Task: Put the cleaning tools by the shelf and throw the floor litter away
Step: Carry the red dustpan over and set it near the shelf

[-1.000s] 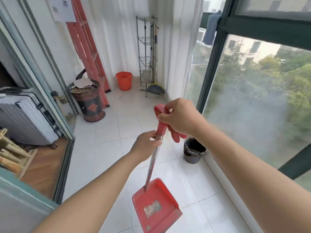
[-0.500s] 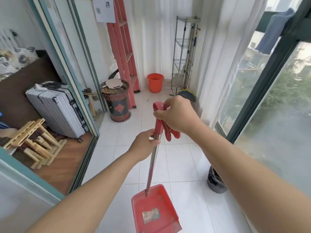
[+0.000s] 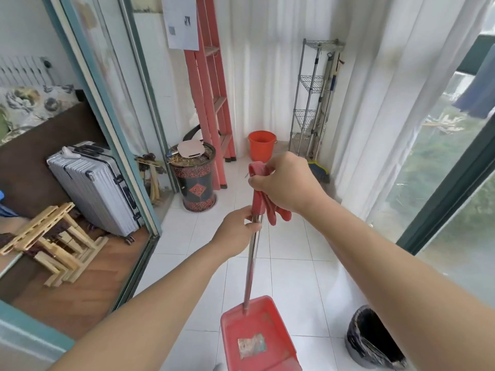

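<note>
The long-handled dustpan (image 3: 267, 317) is being gripped at two places. Its red plastic grip at the top is being clasped by the right hand (image 3: 289, 183), fingers curled round it. What looks like a red rubber glove (image 3: 274, 210) is being pinned against the grip by the same hand, its limp fingers dangling below. Just beneath, the bare metal shaft (image 3: 250, 263) is being pinched by the left hand (image 3: 238, 231), thumb and fingers closed on it.

The tool is being judged light and stiff, though the pan at the far end is likely to swing, so a two-point hold is being favoured. The shaft looks smooth and may prove slippery, so the moulded grip is being taken as the surer hold. The glove is soft and could slide free.

The pan is red and scuffed, with a flat, worn patch (image 3: 251, 345) lying inside; whether label or litter cannot be told. It is being held low over the white tiled floor (image 3: 289, 277), near the black-lined bin (image 3: 375, 341). It is well apart from the wire shelf (image 3: 310, 103) at the far end, where a broom (image 3: 318, 170) is leaning.
</note>
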`<control>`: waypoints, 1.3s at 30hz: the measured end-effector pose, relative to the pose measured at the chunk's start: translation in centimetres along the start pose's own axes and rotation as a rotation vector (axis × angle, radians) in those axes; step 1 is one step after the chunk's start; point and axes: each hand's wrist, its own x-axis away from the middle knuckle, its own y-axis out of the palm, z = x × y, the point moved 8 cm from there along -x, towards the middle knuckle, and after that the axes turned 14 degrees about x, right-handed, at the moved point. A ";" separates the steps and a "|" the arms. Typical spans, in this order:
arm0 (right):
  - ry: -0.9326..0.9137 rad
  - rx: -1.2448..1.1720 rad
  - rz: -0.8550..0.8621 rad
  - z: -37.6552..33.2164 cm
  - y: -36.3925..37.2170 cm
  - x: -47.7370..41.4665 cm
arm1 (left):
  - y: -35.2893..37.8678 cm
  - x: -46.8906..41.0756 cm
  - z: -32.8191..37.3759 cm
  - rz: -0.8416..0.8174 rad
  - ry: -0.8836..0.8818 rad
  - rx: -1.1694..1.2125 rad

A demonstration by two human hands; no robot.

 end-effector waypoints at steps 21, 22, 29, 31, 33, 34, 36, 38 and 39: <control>0.140 0.055 0.093 4.0 3.9 -29.8 | -5.6 -31.6 2.9 -0.155 0.053 -0.015; 0.140 0.047 0.097 4.3 4.0 -30.9 | -5.7 -32.9 3.1 -0.155 0.055 -0.012; 0.140 0.043 0.088 7.8 4.4 -39.4 | -5.7 -42.3 3.8 -0.128 0.069 -0.010; 0.138 0.033 0.078 9.1 4.4 -42.1 | -5.3 -45.0 4.1 -0.126 0.069 -0.025; 0.131 0.027 0.073 10.4 4.2 -45.0 | -5.0 -48.0 4.6 -0.120 0.063 -0.035; 0.127 0.020 0.070 10.8 4.2 -45.7 | -5.0 -48.6 4.8 -0.122 0.059 -0.042; 0.109 0.001 0.047 12.0 4.0 -48.9 | -4.7 -51.7 5.6 -0.105 0.062 -0.048; 0.105 0.013 0.051 13.1 3.7 -51.3 | -4.5 -53.9 6.3 -0.092 0.064 -0.056; 0.096 0.016 0.055 13.6 3.5 -52.9 | -4.4 -55.4 6.6 -0.084 0.067 -0.058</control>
